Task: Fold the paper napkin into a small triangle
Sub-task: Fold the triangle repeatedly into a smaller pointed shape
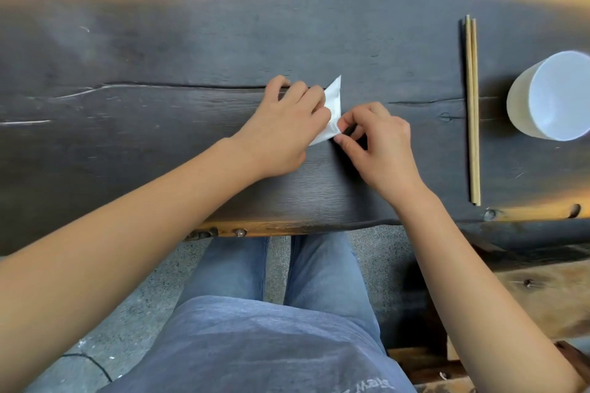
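A broad table (159, 41) of dark, nearly black wood fills the view, its grain coarse and matte, split by a long horizontal crack and edged nearest the person with worn, amber-toned timber studded with round knots. Below that edge lie speckled grey concrete floor and the person's legs in faded blue denim. Far right on the table stands a smooth white cup (549, 96), round-mouthed, seen from above. Just left of it, apart from it, lies a pair of pale wooden chopsticks (473, 112), thin, straight and pressed side by side, running away from the person. At the table's middle the left hand (284, 128) lies palm down, its fingers flattened over the paper napkin (333, 99), pinning it to the wood. The napkin is white, soft and faintly creased, already folded into a small pointed shape whose tip juts beyond the fingers. The right hand (380, 143) curls beside it, thumb and forefinger pinching the napkin's near corner.
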